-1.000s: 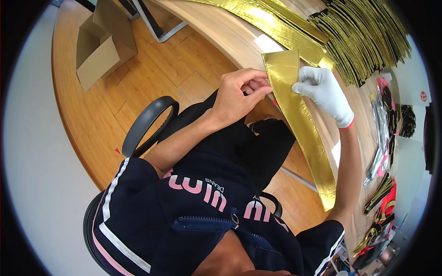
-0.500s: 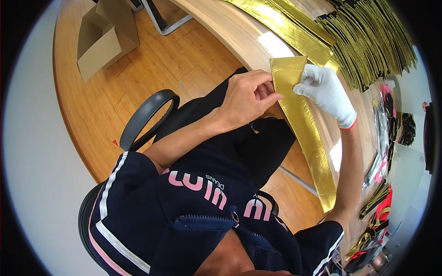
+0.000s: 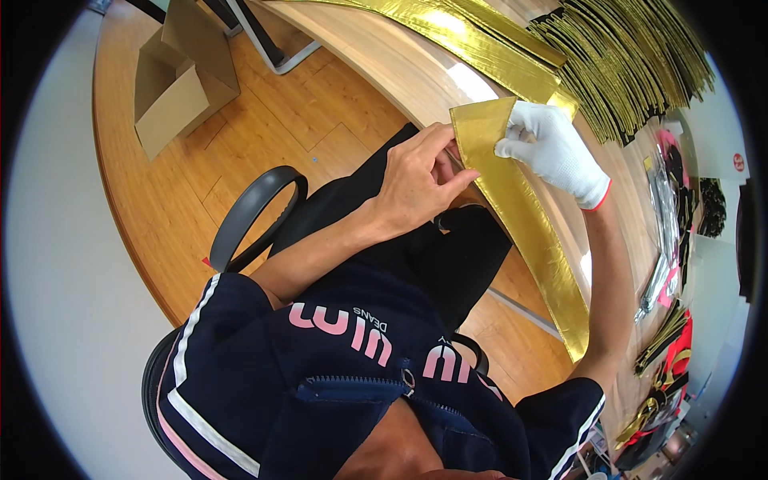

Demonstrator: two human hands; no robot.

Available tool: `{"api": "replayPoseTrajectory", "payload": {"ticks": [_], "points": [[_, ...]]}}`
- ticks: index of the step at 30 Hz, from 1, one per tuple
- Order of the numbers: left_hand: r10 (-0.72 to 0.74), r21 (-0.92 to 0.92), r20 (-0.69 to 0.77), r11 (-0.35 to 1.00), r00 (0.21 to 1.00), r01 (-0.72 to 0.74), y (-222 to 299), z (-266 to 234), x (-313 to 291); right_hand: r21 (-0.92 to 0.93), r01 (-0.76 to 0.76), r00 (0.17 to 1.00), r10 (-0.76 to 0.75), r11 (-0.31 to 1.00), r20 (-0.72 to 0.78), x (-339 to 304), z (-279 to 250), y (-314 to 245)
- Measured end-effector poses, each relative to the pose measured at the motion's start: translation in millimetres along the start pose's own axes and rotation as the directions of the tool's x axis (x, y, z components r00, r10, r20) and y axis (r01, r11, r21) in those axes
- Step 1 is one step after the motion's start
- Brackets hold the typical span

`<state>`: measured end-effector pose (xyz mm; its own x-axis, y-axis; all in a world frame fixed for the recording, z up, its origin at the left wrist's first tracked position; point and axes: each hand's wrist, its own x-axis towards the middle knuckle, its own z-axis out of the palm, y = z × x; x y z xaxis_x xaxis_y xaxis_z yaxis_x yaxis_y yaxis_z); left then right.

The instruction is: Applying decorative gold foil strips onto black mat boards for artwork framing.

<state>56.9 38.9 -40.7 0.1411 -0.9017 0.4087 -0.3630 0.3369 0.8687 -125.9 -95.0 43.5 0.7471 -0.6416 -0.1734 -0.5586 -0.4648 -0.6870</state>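
Observation:
A long gold metallic strip (image 3: 524, 212), wide and straight-cut at its top end, slants down past the table edge toward my right forearm. My right hand (image 3: 556, 152), in a white glove with a red cuff, is closed in a pinch on the strip's upper right edge. Bare, my left hand (image 3: 416, 180) is at the opposite edge. Its thumb and fingers are apart, the thumb tip by the strip's edge and some fingertips partly hidden beside or behind it.
On the pale wooden table (image 3: 376, 60) lie more gold strips (image 3: 464, 36) and a big row of gold-and-black folded pieces (image 3: 624, 64). Clear plastic packs (image 3: 660, 232) are farther right. An open cardboard box (image 3: 184, 88) stands on the wood floor, beyond a black chair armrest (image 3: 256, 212).
The strip's top end and both hands have shifted a little to the left. My left thumb covers less of the strip than before. My right hand keeps its pinch.

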Motion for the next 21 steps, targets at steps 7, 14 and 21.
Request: {"api": "replayPoseTrajectory", "payload": {"ticks": [7,14,21], "points": [[-0.007,0.002,-0.022,1.000,1.000,0.007,2,4,-2,0.032,0.114,0.993,-0.114,0.993,-0.007,-1,0,11],[-0.071,-0.018,-0.049,0.997,0.996,0.070,-6,4,-4,0.056,0.060,0.998,-0.058,0.997,-0.028,-1,3,14],[-0.052,-0.084,-0.068,0.995,0.996,0.046,-1,9,-5,0.185,0.023,1.000,-0.026,0.983,0.015,-4,0,13]]}}
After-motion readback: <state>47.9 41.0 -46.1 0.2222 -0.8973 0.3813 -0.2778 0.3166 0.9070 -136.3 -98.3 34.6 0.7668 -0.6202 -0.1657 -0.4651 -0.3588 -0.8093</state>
